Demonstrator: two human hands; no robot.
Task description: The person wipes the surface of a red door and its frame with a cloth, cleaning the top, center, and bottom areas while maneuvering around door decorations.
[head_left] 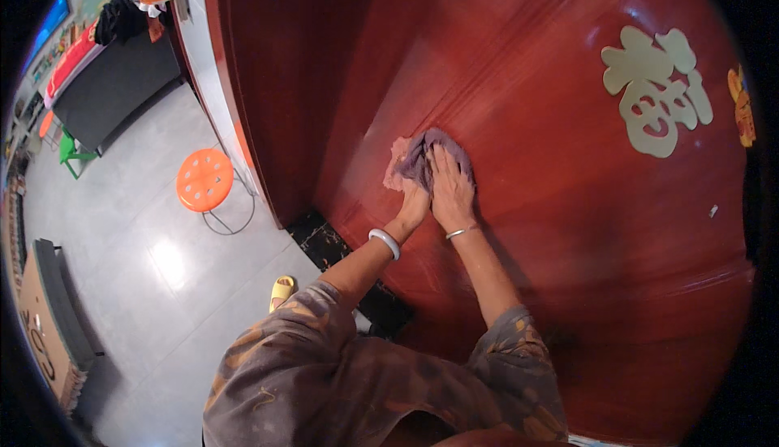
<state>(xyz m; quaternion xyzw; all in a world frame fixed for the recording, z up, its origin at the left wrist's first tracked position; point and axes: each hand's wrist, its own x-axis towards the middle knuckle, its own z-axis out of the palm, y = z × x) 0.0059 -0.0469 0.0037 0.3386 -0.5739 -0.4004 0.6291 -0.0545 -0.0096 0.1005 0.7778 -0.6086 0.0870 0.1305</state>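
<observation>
Against a glossy red-brown wooden door (548, 203), both hands press a bunched purple-grey cloth (438, 140). My right hand (451, 188) lies flat on the cloth with its fingers pointing up the picture. Beside it on the left, my left hand (415, 202) has its fingers under or behind the cloth's lower edge; those fingers are mostly hidden. A pinkish piece of cloth (397, 164) shows at the left edge of the bundle. A gold-coloured character decoration (654, 91) is fixed to the door, well to the right of the hands.
An orange round stool (205, 180) with metal legs stands on the grey tiled floor at left. Dark marbled stone (322, 243) runs along the door's foot. Farther left are a green stool (73, 154), a dark-sided piece of furniture (125, 85) and a low table (61, 319).
</observation>
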